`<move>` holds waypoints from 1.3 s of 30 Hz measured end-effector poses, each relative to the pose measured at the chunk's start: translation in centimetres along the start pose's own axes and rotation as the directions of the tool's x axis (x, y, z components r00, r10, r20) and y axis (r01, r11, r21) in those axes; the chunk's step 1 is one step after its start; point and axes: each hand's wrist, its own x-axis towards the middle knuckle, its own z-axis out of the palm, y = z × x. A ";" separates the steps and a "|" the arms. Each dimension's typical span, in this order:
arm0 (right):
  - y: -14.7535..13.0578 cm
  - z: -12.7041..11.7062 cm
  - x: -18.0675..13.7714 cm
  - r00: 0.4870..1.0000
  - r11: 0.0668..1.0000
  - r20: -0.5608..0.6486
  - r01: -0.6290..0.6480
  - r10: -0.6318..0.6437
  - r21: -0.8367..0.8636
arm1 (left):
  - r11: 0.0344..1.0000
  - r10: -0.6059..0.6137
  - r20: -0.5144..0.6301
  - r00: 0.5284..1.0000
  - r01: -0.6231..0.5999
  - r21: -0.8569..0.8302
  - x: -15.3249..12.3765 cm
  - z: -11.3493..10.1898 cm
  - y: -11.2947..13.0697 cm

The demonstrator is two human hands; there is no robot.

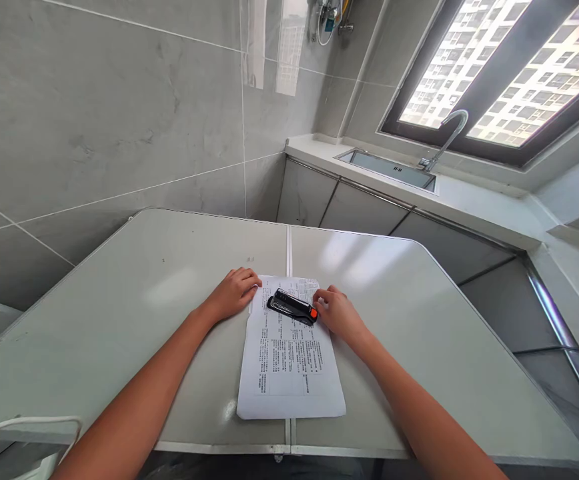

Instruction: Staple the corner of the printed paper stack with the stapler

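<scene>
Stapler (pixel 292 307), glossy black, orange-red-ended, on printed paper (pixel 292 363); left fingers (pixel 249 277) and right fingers (pixel 325 294) bent, grip unclear

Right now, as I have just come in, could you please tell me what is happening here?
A person's two bare hands are at some printed paper lying on a table. The left hand is at the paper's left side, near its far corner. A black stapler with an orange-red end lies across the far part of the paper. The right hand is beside that end; whether it touches the stapler is not clear.
</scene>
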 end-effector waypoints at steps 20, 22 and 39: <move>-2.3 1.4 2.3 0.917 0.894 0.002 0.389 -0.400 0.220 | 0.998 0.032 0.146 0.989 -0.024 -0.056 0.0 0.2 1.7; -2.0 2.0 2.4 0.927 0.895 -0.010 0.366 -0.376 0.256 | 0.998 0.023 0.129 0.991 -0.016 -0.055 0.1 0.4 1.7; 1.3 -0.5 2.8 0.888 0.835 -0.130 0.459 -0.441 0.302 | 0.939 -0.128 0.060 0.990 0.140 -0.315 0.6 1.6 0.6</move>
